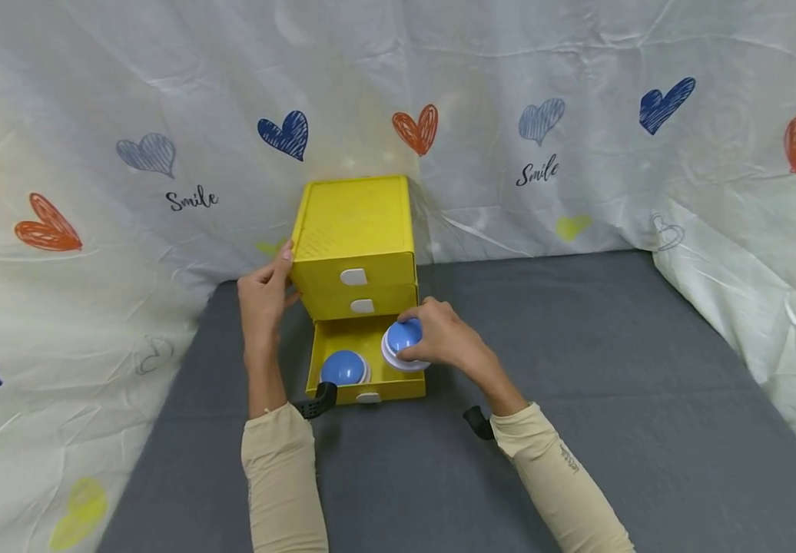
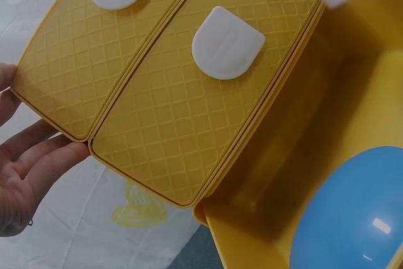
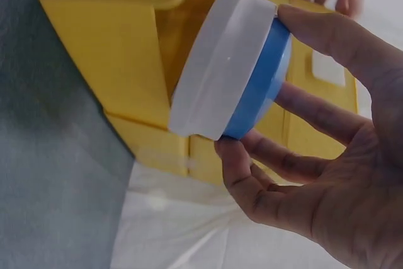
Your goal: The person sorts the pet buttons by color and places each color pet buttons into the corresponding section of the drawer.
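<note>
My right hand [image 1: 442, 334] holds a round push button [image 1: 405, 336] with a blue dome and a white base, over the right part of the pulled-out bottom drawer [image 1: 408, 390]. In the right wrist view, the thumb and fingertips grip opposite edges of this push button [image 3: 230, 67], which is tilted. A second blue-domed push button [image 1: 344, 369] lies in the left of that drawer. My left hand [image 1: 264, 296] rests with its fingers against the left side of the yellow drawer cabinet [image 1: 356, 219]. In the left wrist view, its fairly straight fingers [image 2: 47, 162] touch the cabinet's edge.
Two upper drawers with white tabs [image 1: 362, 306] are closed above the open one. Grey cloth [image 1: 578, 369] covers the table. Behind the cabinet hangs a white curtain [image 1: 481, 69] with printed hearts. Black curved pieces [image 1: 479, 423] stick out near both wrists.
</note>
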`<state>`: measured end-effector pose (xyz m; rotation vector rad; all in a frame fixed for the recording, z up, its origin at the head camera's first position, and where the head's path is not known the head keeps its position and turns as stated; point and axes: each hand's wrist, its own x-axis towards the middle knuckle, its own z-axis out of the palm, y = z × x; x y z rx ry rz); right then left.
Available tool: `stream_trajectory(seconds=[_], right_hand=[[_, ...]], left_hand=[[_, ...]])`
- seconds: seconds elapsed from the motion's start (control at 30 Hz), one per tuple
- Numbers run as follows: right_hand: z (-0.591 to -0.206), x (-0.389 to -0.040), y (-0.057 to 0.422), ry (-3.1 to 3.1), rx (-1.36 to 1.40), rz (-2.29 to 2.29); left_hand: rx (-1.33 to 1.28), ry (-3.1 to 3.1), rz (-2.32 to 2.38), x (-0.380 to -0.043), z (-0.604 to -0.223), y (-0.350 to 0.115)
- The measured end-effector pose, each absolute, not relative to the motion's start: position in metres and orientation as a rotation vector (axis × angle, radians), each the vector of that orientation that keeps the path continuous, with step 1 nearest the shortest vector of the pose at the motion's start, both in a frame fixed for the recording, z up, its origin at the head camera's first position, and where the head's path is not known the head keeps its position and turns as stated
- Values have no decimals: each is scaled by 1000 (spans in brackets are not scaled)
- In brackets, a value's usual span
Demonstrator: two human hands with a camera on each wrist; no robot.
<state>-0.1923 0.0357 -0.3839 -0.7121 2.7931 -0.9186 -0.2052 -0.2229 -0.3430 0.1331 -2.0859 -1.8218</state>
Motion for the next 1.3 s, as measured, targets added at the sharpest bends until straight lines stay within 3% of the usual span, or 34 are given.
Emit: stream_trajectory(seconds=[0.43, 1.03, 1.3], right_hand=[[-399, -199, -4, 2848, -1030, -681], [-421, -189, -10, 2896, -1016, -462], [-433, -171, -7, 3169, -1115, -749]], left_hand=[[164, -2105, -1800, -204, -343, -225], [124, -2085, -1831, -207, -342, -225], [139, -2081, -1844, -205, -343, -224]])
